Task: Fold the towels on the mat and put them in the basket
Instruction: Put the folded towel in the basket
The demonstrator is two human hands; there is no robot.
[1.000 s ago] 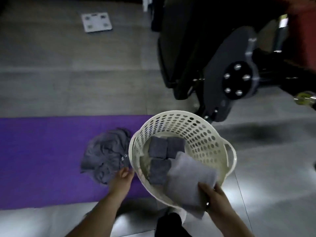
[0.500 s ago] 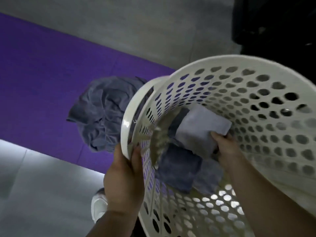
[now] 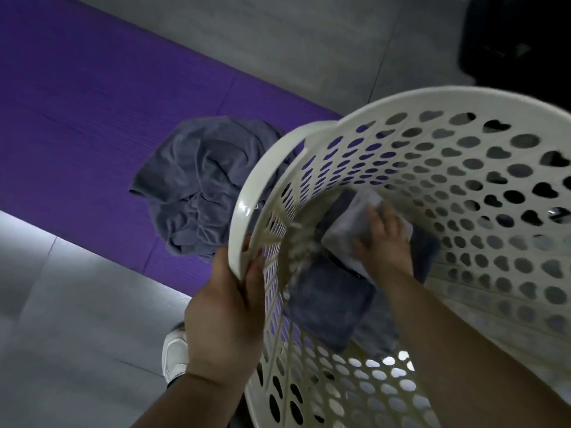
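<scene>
- The cream plastic basket [image 3: 433, 101] is tipped steeply toward the camera, so the view runs down its hole-pierced wall to the bottom.
- Inside, at the bottom, lies a folded light grey towel [image 3: 346, 225]. It rests on top of folded dark grey towels [image 3: 329, 299], one of which shows below and to the left of it. Another dark edge shows past it on the right.
- How many dark towels lie there cannot be told, since the hand and forearm cover part of them.
- The right hand [image 3: 384, 242] reaches deep into the basket, the forearm running in over the near rim. Its fingers [image 3: 375, 216] are stretched out and spread flat on the light grey towel, pressing it down rather than curling round it. The hand is somewhat blurred.
- The left hand [image 3: 225, 313] is outside the basket at its left side, with the back of the hand toward the camera. It grips the thick rim, the thumb on the inner side and the other fingers wrapped round the outer edge.
- One more dark grey towel [image 3: 200, 186] lies unfolded and crumpled on the purple mat [image 3: 92, 112], just left of the basket rim, which hides part of it.
- The mat lies across a grey tiled floor [image 3: 68, 319].
- A white shoe [image 3: 174, 356] shows on the floor below the left wrist.
- A dark, indistinct object [image 3: 519, 35] fills the top right corner.
</scene>
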